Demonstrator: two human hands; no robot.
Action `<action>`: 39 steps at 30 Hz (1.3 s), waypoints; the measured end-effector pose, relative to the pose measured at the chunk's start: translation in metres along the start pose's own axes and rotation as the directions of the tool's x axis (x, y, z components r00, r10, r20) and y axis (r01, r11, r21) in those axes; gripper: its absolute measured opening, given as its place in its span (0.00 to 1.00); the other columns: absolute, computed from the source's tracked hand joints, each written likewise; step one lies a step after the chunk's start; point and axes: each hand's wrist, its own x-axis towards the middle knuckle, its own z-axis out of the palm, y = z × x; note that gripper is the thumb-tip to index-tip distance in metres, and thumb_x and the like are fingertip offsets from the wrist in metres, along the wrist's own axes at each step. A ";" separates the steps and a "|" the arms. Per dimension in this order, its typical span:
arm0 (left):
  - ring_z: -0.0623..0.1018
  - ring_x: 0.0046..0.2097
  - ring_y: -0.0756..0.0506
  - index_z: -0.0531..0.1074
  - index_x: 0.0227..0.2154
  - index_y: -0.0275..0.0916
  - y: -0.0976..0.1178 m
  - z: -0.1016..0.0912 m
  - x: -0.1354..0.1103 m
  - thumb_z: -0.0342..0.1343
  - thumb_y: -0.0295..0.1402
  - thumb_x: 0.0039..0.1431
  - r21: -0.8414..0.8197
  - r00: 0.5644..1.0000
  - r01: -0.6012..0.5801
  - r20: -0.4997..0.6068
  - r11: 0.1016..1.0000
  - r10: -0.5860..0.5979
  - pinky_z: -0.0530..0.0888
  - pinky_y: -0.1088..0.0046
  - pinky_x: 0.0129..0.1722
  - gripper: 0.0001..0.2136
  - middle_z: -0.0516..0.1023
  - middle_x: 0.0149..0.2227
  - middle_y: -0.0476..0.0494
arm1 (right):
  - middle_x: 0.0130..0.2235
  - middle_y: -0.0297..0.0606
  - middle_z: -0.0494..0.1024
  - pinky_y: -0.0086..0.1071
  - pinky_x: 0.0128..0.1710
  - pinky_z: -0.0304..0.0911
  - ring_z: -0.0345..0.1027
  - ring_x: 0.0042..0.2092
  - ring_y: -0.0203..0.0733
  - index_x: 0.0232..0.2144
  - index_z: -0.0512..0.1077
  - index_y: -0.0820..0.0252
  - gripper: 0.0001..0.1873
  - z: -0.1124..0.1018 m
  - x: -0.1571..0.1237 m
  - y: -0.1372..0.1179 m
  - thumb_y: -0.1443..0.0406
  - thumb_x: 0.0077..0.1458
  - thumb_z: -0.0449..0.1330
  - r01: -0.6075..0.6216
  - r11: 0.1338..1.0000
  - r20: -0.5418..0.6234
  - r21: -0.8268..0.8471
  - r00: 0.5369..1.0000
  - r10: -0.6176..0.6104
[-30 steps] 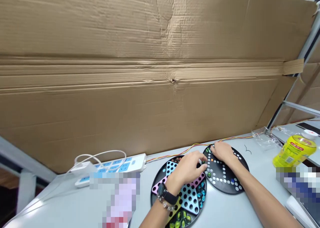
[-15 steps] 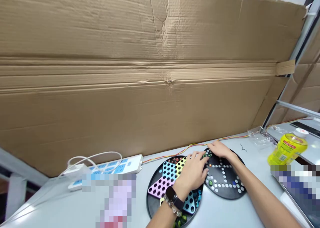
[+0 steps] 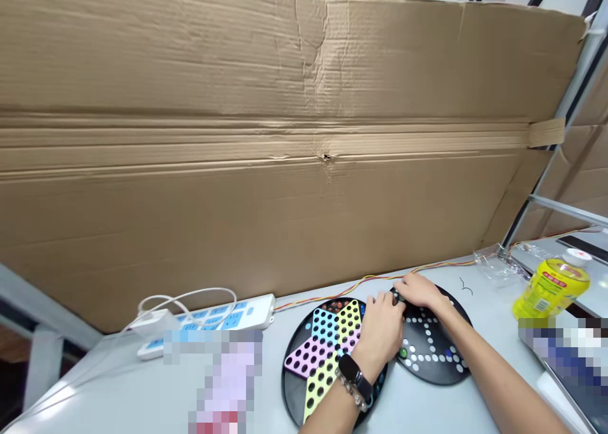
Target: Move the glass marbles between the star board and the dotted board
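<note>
A star-shaped board with coloured arms and black holes (image 3: 327, 342) sits in a round black tray (image 3: 293, 399). To its right lies a round black board with white dots (image 3: 430, 365). My left hand (image 3: 382, 329), wearing a black watch and beaded bracelet, rests over the star's right side. Its fingertips meet those of my right hand (image 3: 420, 291) at the dotted board's upper edge. Dark marbles show between the fingers, and I cannot tell whether either hand grips them. A green marble (image 3: 403, 353) sits on the dotted board.
A white power strip with blue sockets (image 3: 223, 318) lies left of the boards, behind a blurred patch. Red-and-yellow wires (image 3: 361, 283) run along the table's back edge. A yellow bottle (image 3: 551, 289) stands to the right, and a large cardboard sheet (image 3: 285, 136) stands behind.
My left hand has slid right, off the star board's middle, and now meets my right hand at the dotted board, uncovering the star's yellow arm. The view has shifted slightly.
</note>
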 end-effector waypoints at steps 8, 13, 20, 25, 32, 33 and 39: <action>0.77 0.45 0.39 0.77 0.41 0.43 -0.016 -0.013 0.000 0.52 0.31 0.65 -0.162 0.996 0.031 -0.073 0.986 -0.043 0.72 0.60 0.47 0.09 0.81 0.39 0.42 | 0.16 0.25 0.50 0.28 0.22 0.42 0.41 0.20 0.32 0.15 0.52 0.54 0.20 -0.004 0.009 0.014 0.58 0.54 0.52 -0.079 0.859 0.109 0.506 0.994 0.027; 0.79 0.42 0.43 0.74 0.45 0.44 -0.036 -0.039 -0.003 0.51 0.36 0.67 -0.364 0.954 0.100 -0.228 0.926 -0.193 0.72 0.65 0.45 0.09 0.82 0.40 0.47 | 0.16 0.22 0.49 0.26 0.15 0.37 0.33 0.15 0.29 0.17 0.51 0.54 0.18 -0.006 0.005 0.004 0.54 0.53 0.46 -0.186 0.549 0.284 0.815 0.953 -0.100; 0.78 0.42 0.45 0.75 0.45 0.46 -0.043 -0.057 -0.011 0.54 0.34 0.65 -0.460 0.917 -0.004 -0.355 0.888 -0.179 0.72 0.67 0.46 0.08 0.81 0.41 0.49 | 0.15 0.22 0.53 0.21 0.13 0.37 0.36 0.13 0.26 0.20 0.59 0.57 0.19 0.032 -0.003 -0.027 0.53 0.55 0.51 -0.332 0.168 0.365 0.928 0.900 -0.238; 0.77 0.44 0.43 0.78 0.44 0.47 -0.040 -0.050 -0.013 0.53 0.28 0.63 -0.339 0.967 -0.059 -0.255 0.939 -0.031 0.70 0.65 0.46 0.12 0.83 0.43 0.48 | 0.15 0.22 0.57 0.21 0.12 0.35 0.38 0.13 0.25 0.20 0.57 0.57 0.14 0.051 -0.011 -0.044 0.58 0.54 0.53 -0.360 0.061 0.365 0.931 0.909 -0.201; 0.77 0.49 0.43 0.77 0.44 0.46 -0.064 -0.067 -0.016 0.53 0.32 0.65 -0.373 0.923 -0.049 -0.371 0.927 -0.101 0.71 0.64 0.51 0.10 0.82 0.48 0.49 | 0.17 0.22 0.61 0.21 0.12 0.33 0.39 0.13 0.24 0.24 0.62 0.58 0.13 0.045 -0.024 -0.056 0.58 0.56 0.54 -0.334 0.143 0.353 0.932 0.924 -0.146; 0.78 0.50 0.43 0.77 0.43 0.45 -0.071 -0.073 -0.017 0.52 0.33 0.65 -0.389 0.904 -0.041 -0.406 0.920 -0.132 0.71 0.65 0.52 0.10 0.81 0.48 0.48 | 0.17 0.22 0.62 0.21 0.12 0.32 0.39 0.13 0.24 0.25 0.63 0.58 0.11 0.044 -0.026 -0.058 0.59 0.55 0.55 -0.326 0.177 0.352 0.929 0.925 -0.144; 0.79 0.45 0.44 0.78 0.38 0.42 -0.114 -0.101 -0.029 0.52 0.37 0.64 -0.457 0.778 -0.042 -0.573 0.889 -0.258 0.74 0.68 0.48 0.10 0.82 0.41 0.47 | 0.17 0.22 0.61 0.23 0.14 0.37 0.43 0.15 0.25 0.23 0.66 0.59 0.06 0.050 -0.036 -0.095 0.66 0.50 0.60 -0.179 0.532 0.357 0.828 0.899 -0.253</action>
